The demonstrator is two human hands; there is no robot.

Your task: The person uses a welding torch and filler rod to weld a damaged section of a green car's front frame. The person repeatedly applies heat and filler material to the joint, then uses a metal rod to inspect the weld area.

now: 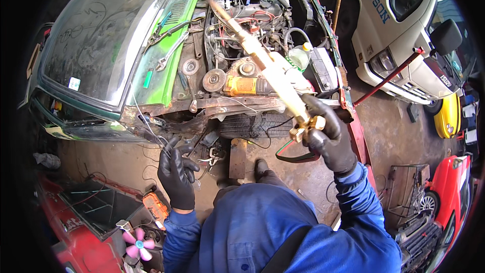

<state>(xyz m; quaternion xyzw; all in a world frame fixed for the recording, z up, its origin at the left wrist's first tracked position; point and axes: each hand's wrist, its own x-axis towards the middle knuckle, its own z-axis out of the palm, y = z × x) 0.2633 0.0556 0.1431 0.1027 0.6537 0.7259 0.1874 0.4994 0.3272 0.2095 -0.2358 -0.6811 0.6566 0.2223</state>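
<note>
My right hand (pixel 333 144), in a black glove, grips the brass valve end of a long gas torch (pixel 270 71). The torch points up and to the left, its tip in front of the open engine bay (pixel 262 12). Its brass knobs (pixel 317 122) show beside my fingers. My gloved left hand (pixel 177 177) is closed around a thin wire (pixel 143 111), which rises toward the green car's fender (pixel 141 83). The fender edge beyond that hand is rusty and torn, with a tyre (pixel 252 126) below it.
On the car lie a wrench (pixel 173 53), a yellow angle grinder (pixel 242 86) and a grinding disc (pixel 213 79). A battery (pixel 326 71) stands at the bay's right. A white truck (pixel 404 45) and red bar (pixel 389 77) are at right; a pink fan (pixel 139 244) is lower left.
</note>
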